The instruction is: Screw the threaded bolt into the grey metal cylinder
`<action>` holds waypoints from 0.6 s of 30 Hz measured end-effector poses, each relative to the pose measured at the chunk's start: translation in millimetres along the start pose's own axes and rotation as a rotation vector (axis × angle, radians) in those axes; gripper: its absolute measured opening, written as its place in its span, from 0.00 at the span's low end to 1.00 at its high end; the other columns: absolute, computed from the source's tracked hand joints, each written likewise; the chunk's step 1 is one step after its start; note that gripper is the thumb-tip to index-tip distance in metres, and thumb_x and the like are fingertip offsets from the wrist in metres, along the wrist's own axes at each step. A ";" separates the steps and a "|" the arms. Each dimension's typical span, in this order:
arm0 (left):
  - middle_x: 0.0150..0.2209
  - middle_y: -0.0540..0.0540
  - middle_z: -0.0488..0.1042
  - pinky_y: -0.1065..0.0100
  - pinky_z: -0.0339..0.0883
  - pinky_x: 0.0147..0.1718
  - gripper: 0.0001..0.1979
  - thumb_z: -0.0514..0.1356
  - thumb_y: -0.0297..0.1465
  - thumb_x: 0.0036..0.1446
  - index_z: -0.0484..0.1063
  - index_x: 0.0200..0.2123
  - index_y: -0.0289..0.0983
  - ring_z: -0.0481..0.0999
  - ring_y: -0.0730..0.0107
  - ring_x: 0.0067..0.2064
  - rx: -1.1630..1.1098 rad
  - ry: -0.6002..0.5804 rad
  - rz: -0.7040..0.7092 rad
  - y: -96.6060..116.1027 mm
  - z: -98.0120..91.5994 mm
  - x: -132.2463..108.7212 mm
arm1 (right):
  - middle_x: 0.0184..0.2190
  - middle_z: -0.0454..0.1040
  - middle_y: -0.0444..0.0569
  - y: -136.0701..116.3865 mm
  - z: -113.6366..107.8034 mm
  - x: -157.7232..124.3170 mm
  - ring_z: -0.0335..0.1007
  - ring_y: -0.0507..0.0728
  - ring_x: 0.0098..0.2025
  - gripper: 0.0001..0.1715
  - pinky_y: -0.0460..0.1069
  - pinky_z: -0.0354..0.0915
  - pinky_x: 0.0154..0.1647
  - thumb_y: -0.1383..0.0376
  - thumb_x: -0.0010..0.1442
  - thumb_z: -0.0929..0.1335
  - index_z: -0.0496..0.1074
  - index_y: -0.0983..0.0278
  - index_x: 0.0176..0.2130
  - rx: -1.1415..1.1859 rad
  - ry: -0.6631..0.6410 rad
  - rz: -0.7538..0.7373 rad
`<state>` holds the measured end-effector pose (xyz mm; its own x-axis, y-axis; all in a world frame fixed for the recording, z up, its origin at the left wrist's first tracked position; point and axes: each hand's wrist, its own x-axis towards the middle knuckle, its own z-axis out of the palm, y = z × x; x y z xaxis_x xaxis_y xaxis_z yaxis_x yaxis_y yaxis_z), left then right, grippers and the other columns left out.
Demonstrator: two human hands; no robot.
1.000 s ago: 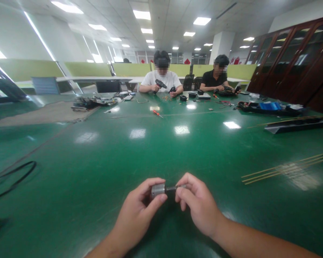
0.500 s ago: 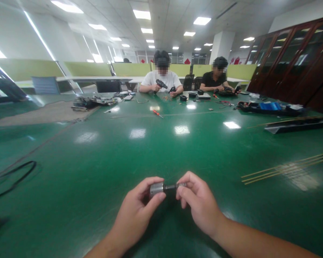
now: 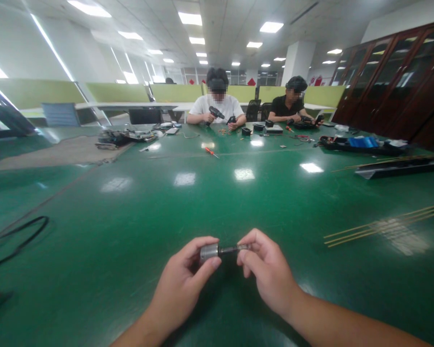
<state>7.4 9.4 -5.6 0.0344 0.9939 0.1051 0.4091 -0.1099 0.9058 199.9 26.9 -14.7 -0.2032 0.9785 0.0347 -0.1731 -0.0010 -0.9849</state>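
My left hand (image 3: 183,284) pinches a small silver metal cylinder (image 3: 209,251) between thumb and forefinger, just above the green table (image 3: 217,193). A thin dark shaft (image 3: 229,249) sticks out of the cylinder to the right. My right hand (image 3: 264,272) is closed on the far end of that shaft with thumb and fingertips. Both hands sit close together near the table's front edge, a small gap between them.
Thin brass rods (image 3: 386,224) lie to the right. A black cable (image 3: 18,236) loops at the left. A red screwdriver (image 3: 211,152) lies mid-table. Two people (image 3: 217,108) sit at the far end with power tools and small parts. A long black rail (image 3: 401,166) lies far right.
Both hands with the cylinder and shaft have risen slightly and drifted a little away from me; the grip is unchanged.
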 end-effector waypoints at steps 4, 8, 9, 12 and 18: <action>0.36 0.47 0.79 0.65 0.71 0.42 0.14 0.64 0.39 0.58 0.75 0.46 0.40 0.79 0.60 0.38 -0.014 0.012 -0.020 1.6 -0.5 0.9 | 0.24 0.69 0.41 -0.5 0.0 0.3 0.63 0.50 0.22 0.03 0.45 0.58 0.24 0.66 0.55 0.67 0.67 0.63 0.33 0.007 0.014 0.015; 0.36 0.47 0.79 0.65 0.71 0.41 0.15 0.64 0.39 0.57 0.75 0.46 0.40 0.79 0.60 0.38 -0.030 0.015 -0.030 2.4 -1.1 1.1 | 0.24 0.70 0.41 -0.4 0.6 0.6 0.63 0.50 0.22 0.04 0.45 0.58 0.24 0.65 0.55 0.67 0.67 0.63 0.33 0.009 0.019 0.015; 0.36 0.47 0.79 0.65 0.71 0.41 0.15 0.64 0.39 0.57 0.75 0.46 0.40 0.79 0.60 0.38 -0.037 0.018 -0.030 2.5 -1.2 1.1 | 0.24 0.70 0.41 -0.4 0.7 0.7 0.63 0.50 0.22 0.04 0.45 0.58 0.24 0.65 0.55 0.67 0.67 0.63 0.33 0.009 0.019 0.013; 0.36 0.47 0.79 0.65 0.71 0.40 0.15 0.64 0.39 0.57 0.75 0.46 0.40 0.79 0.60 0.38 -0.056 0.026 -0.029 2.4 -1.2 1.0 | 0.24 0.70 0.41 -0.1 0.6 1.1 0.63 0.50 0.22 0.04 0.45 0.59 0.24 0.65 0.55 0.67 0.67 0.63 0.34 0.015 0.022 0.012; 0.30 0.49 0.76 0.68 0.66 0.30 0.16 0.64 0.40 0.57 0.75 0.46 0.39 0.74 0.66 0.29 -0.060 0.034 -0.034 -0.1 -2.4 1.4 | 0.24 0.70 0.42 -0.1 -0.9 0.2 0.63 0.50 0.22 0.06 0.45 0.59 0.23 0.64 0.56 0.68 0.67 0.63 0.34 0.026 0.033 -0.015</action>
<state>5.2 10.8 -4.5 -0.0102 0.9962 0.0867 0.3538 -0.0775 0.9321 200.8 27.3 -14.8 -0.1684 0.9848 0.0432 -0.2012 0.0086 -0.9795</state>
